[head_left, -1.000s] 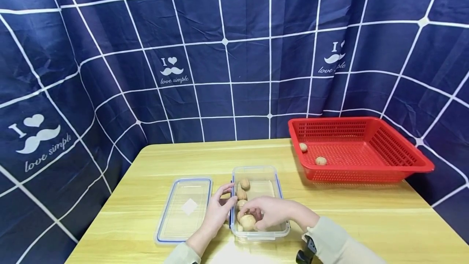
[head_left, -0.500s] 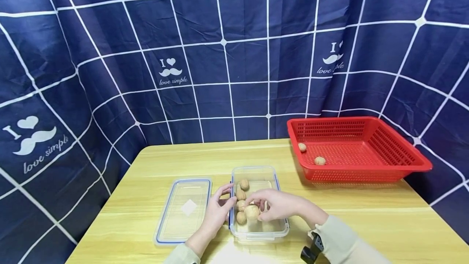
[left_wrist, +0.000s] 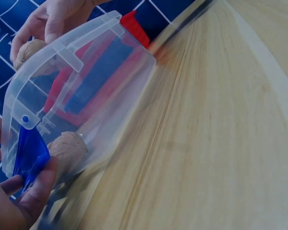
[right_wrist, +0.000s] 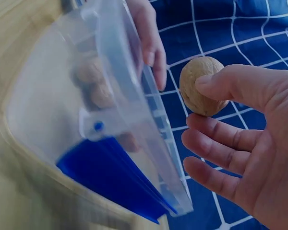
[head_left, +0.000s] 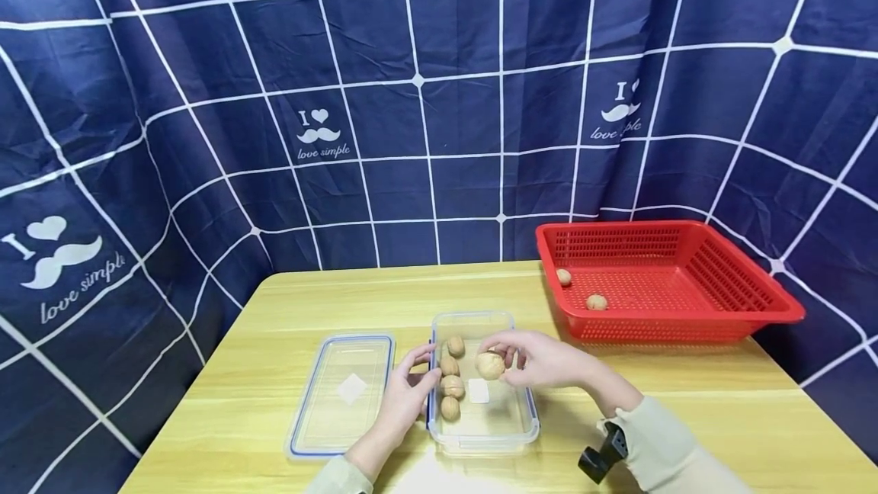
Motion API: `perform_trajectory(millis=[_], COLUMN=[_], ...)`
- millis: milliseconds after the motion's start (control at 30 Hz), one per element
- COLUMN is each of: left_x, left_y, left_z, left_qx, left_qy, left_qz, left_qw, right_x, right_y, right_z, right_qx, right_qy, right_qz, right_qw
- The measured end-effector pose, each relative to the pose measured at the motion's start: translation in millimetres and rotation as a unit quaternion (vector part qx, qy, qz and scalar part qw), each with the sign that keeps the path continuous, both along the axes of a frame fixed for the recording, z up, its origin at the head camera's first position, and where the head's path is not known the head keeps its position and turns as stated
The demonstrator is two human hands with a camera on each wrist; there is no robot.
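My right hand (head_left: 545, 360) pinches a walnut (head_left: 490, 365) between thumb and fingers above the right part of a clear plastic container (head_left: 485, 442). In the right wrist view that walnut (right_wrist: 201, 86) is held out beside the container's rim, the other fingers bent below it. Inside the container several walnuts (head_left: 450, 386) lie in a row along its left wall. My left hand (head_left: 405, 399) is at that left side, its thumb and fingers on a blue latch (left_wrist: 31, 153), which hangs down in the left wrist view.
Left of the container lies its clear lid (head_left: 346, 387) with a blue seal, flat on the wooden table (head_left: 343, 296). A red plastic basket (head_left: 686, 316) stands at the back right with two walnuts (head_left: 597, 303) in it. A blue checked curtain (head_left: 466, 181) surrounds the table.
My right hand has lifted the walnut from the container's near left part and carried it up and to the right. The row of walnuts now shows uncovered. My left hand stays put.
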State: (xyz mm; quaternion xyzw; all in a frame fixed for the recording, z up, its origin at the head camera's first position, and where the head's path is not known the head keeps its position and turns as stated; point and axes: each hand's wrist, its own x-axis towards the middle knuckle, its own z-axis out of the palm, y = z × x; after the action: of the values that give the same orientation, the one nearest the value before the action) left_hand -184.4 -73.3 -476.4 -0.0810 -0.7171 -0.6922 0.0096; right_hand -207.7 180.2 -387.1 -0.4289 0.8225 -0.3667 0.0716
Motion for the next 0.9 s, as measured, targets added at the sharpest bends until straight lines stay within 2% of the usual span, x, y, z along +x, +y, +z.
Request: perform_trajectory(millis=[133, 267, 367, 500, 900], left_x=[0.3, 9.3, 10.2, 1.4, -0.4], left_y=[-0.9, 0.1, -0.2, -1.1, -1.3], left_z=[0.7, 18.5, 20.4, 3.1, 2.3], left_qx=[0.0, -0.012, -0.006, -0.001, -0.01], left_qy=[-0.01, -0.016, -0.018, -0.018, -0.014], left_qz=[-0.003, -0.005, -0.008, -0.005, 0.0], left_qw=[0.9999, 0.9998, 0.9998, 0.9998, 0.9999], right_x=[-2.0, -3.5, -5.1, -6.9, -16.2], right_y=[10, 22, 32, 45, 88], right_z=[4.7, 10.9, 15.8, 19.4, 24.9], right_qx=[-0.006, -0.017, -0.031, -0.05, -0.064], right_qy=[0.005, 0.016, 0.024, 0.031, 0.06], right_qz=[-0.024, -0.046, -0.057, -0.078, -0.167], right_qw=[0.9997, 0.9987, 0.9976, 0.9952, 0.982])
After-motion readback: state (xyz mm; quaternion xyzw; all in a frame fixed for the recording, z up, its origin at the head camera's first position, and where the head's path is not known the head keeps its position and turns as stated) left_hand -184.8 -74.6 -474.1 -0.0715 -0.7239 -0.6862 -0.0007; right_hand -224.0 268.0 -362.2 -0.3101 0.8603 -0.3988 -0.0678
